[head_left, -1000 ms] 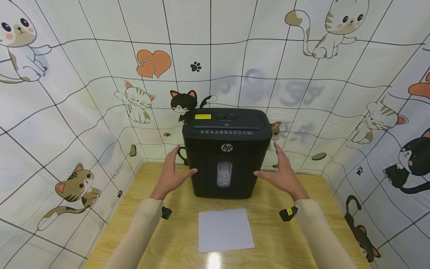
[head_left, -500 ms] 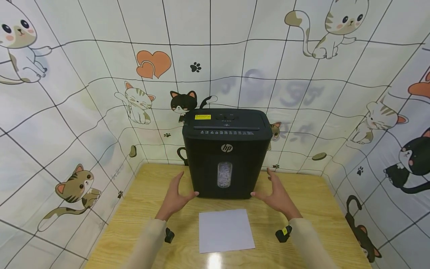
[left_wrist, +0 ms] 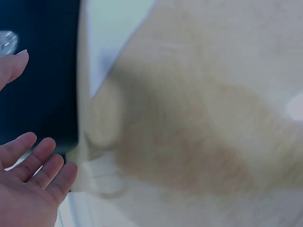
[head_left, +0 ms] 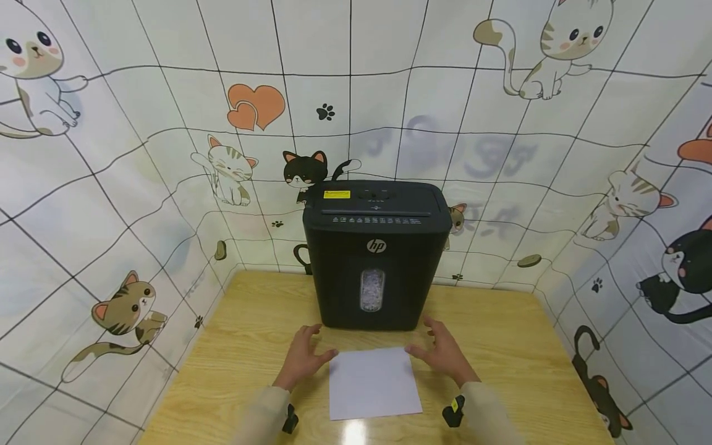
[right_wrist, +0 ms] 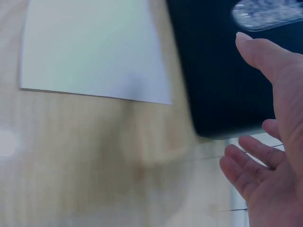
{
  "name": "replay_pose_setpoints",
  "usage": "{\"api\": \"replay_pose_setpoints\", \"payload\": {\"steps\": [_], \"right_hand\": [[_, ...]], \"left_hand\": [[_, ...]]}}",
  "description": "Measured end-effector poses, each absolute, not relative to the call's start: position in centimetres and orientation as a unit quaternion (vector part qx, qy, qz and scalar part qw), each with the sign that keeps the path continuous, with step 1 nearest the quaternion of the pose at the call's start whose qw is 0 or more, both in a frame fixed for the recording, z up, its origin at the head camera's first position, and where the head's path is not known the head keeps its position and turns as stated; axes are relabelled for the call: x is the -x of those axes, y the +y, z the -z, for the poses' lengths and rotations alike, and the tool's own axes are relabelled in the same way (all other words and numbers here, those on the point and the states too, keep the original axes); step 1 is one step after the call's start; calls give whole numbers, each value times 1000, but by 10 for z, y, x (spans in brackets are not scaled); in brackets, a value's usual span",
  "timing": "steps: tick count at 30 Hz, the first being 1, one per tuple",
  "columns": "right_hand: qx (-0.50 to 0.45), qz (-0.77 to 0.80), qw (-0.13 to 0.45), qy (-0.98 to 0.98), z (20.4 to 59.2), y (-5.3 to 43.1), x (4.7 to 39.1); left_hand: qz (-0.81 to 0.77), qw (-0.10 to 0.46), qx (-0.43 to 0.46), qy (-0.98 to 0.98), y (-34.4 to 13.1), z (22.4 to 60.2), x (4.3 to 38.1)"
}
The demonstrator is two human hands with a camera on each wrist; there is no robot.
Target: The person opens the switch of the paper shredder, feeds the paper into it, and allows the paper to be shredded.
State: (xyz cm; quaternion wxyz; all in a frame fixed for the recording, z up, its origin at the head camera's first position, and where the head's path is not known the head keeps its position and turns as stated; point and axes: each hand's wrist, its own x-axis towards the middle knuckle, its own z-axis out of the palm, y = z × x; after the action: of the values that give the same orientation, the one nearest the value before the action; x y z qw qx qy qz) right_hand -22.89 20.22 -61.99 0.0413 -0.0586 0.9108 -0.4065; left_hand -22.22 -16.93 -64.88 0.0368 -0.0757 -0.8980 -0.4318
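A black paper shredder [head_left: 345,278] with an hp logo stands upright at the back of the wooden table; shredded bits show through its front window. In front of it lies a white sheet of paper [head_left: 374,386], flat on the tabletop. My left hand [head_left: 301,360] hovers near the paper's far left corner, fingers loosely spread and holding nothing. On the other side, my right hand [head_left: 443,353] is close to the far right corner, thumb apart from the fingers. Both wrist views show the shredder [left_wrist: 42,94] beyond spread fingers; the paper [right_wrist: 90,52] also appears in the right wrist view.
The wooden table [head_left: 211,371] reaches back to a white curtain [head_left: 356,99] printed with cats and grid lines, which surrounds it on the back and sides. The shredder stands close to the back curtain.
Both hands have come down and back from the sides of the shredder to the far corners of the paper. The shredder and the paper have stayed where they were.
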Motion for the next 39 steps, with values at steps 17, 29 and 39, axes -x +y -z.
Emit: {"api": "replay_pose_setpoints", "payload": {"steps": [17, 29, 39], "right_hand": [[98, 275, 23, 956, 667, 178, 222], [130, 232, 16, 964, 656, 163, 216], [125, 243, 27, 962, 658, 164, 216]], "left_hand": [[306, 58, 111, -944, -142, 675, 208], [296, 83, 123, -944, -140, 674, 206], [303, 88, 117, -942, -138, 671, 203]]}}
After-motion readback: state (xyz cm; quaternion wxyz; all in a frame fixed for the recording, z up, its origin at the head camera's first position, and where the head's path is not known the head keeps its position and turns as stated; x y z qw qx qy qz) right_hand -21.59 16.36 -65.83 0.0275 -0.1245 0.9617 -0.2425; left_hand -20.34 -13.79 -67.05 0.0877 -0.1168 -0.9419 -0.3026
